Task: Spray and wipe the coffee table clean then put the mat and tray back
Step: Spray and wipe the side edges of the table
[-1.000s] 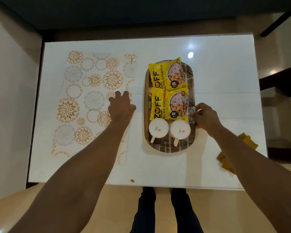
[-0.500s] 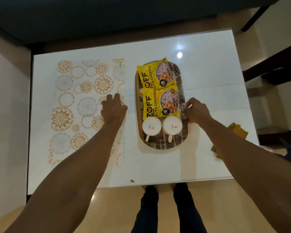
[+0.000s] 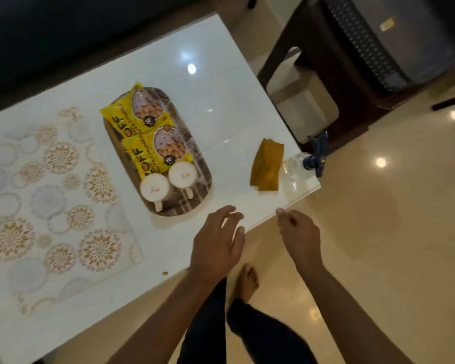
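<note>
The white glossy coffee table (image 3: 221,82) fills the left and middle of the head view. A patterned mat (image 3: 53,200) with gold and grey flowers lies flat on its left part. Beside it sits an oval tray (image 3: 202,169) carrying two yellow snack packets (image 3: 147,132) and two white cups (image 3: 168,182). A folded mustard cloth (image 3: 265,166) lies near the table's right end, next to a clear spray bottle (image 3: 302,164) with a blue trigger. My left hand (image 3: 216,243) hovers open over the near table edge. My right hand (image 3: 300,235) hangs loosely curled just off that edge, holding nothing.
A dark brown plastic chair (image 3: 334,61) stands beyond the table's right end. A dark sofa (image 3: 63,35) runs along the far side. The beige tiled floor (image 3: 392,232) spreads to the right. My legs and a bare foot (image 3: 247,282) are beside the near edge. A small brown crumb (image 3: 165,273) lies by that edge.
My left hand has come off the mat and my right hand off the tray rim; both have drawn back to the near edge. The view has swung right, revealing the spray bottle.
</note>
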